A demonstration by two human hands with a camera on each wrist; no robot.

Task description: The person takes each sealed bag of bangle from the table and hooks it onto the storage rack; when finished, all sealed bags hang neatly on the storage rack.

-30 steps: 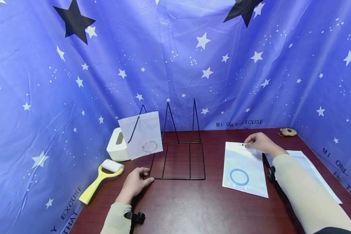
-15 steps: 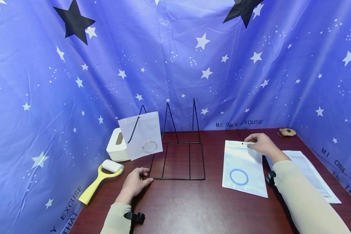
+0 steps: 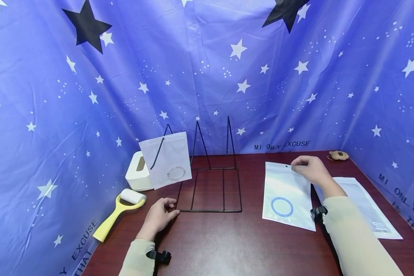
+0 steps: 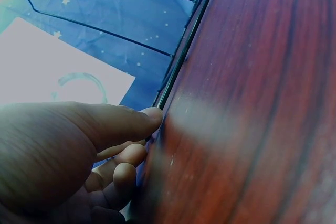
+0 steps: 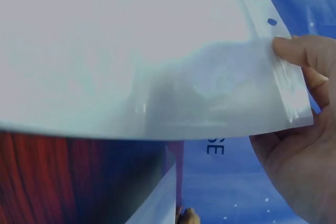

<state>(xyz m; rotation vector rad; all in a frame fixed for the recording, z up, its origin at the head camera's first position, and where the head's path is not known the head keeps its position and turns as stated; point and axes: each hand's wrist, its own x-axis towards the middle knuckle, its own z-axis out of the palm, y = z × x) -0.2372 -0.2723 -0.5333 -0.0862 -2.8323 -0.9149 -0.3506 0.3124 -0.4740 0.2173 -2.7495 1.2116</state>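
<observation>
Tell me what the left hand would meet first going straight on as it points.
The black wire rack: the left hand is at its near left corner, seemingly pinching it, with nothing visible between.

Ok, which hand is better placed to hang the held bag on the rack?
Probably the right hand: it pinches the held bag beside its hole. The left hand pinches the rack at its near left corner.
</observation>
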